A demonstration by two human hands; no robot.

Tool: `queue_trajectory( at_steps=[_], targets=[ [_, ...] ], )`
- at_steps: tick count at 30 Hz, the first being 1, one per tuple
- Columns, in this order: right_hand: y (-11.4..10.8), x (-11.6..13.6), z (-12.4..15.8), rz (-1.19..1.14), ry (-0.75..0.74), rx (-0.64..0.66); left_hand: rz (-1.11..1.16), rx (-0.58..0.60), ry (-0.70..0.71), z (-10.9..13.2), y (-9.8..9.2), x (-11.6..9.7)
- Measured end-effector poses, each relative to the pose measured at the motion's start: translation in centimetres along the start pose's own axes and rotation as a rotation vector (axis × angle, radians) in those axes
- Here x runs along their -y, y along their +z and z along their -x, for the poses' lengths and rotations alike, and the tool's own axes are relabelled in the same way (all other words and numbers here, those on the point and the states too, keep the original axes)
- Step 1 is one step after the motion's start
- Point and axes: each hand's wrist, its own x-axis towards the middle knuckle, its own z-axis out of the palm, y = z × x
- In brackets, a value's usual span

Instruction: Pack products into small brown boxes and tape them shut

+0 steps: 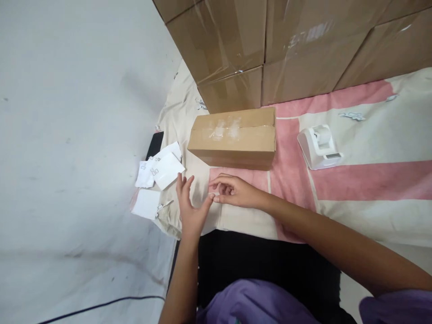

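Note:
My left hand (191, 206) is raised over the near left part of the bed-like surface, its fingers spread and pointing up. Its thumb tip meets the thumb tip of my right hand (232, 190). The fingers of the right hand are loosely curved, with a gap between index finger and thumb. Any small item at the touching thumb tips is too small to make out. Just beyond both hands lies a closed cardboard box (232, 137), with clear tape across its top seam. White paper slips (168, 170) with printed marks lie left of my left hand.
A white tape dispenser (319, 146) stands right of the box on a pink and cream cloth (367, 180). Large taped cartons (303, 54) are stacked behind. A black flat object (155, 145) lies by the wall at left. Crumpled scraps (353, 116) lie farther right.

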Motion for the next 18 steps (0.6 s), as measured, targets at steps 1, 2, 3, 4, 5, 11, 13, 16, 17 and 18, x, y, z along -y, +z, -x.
queue_trajectory(
  at_steps=[1,2,3,4,5,11,13,16,17,18],
  targets=[
    [0.0,0.1,0.0,0.022,-0.030,0.001,0.020,0.012,0.003,0.4,0.6,-0.5],
    [0.0,0.2,0.0,0.037,-0.062,-0.002,0.036,0.012,0.004,0.5,1.0,-0.8],
    [0.0,0.2,0.0,0.044,-0.092,-0.008,0.046,0.008,0.002,0.5,1.2,-1.1],
    [0.0,0.2,-0.1,0.046,-0.115,-0.020,0.054,0.000,-0.004,0.3,1.3,-1.2],
    [0.0,0.3,-0.1,0.049,-0.130,-0.032,0.061,-0.006,-0.007,0.1,1.2,-1.2],
    [-0.1,1.3,0.6,0.273,-0.201,-0.077,0.089,0.019,0.010,-0.6,0.6,-0.6],
    [-0.8,2.5,2.0,0.468,-0.284,-0.119,0.150,0.027,0.009,-0.8,0.3,-0.2],
    [-3.1,4.8,4.7,0.741,-0.415,-0.245,0.197,-0.029,-0.028,-1.5,0.1,0.2],
    [-4.1,5.4,5.5,0.789,-0.428,-0.324,0.194,-0.061,-0.040,-1.9,0.2,0.1],
    [-5.2,5.9,6.0,0.813,-0.416,-0.430,0.196,-0.095,-0.055,-2.5,0.4,-0.1]
  ],
)
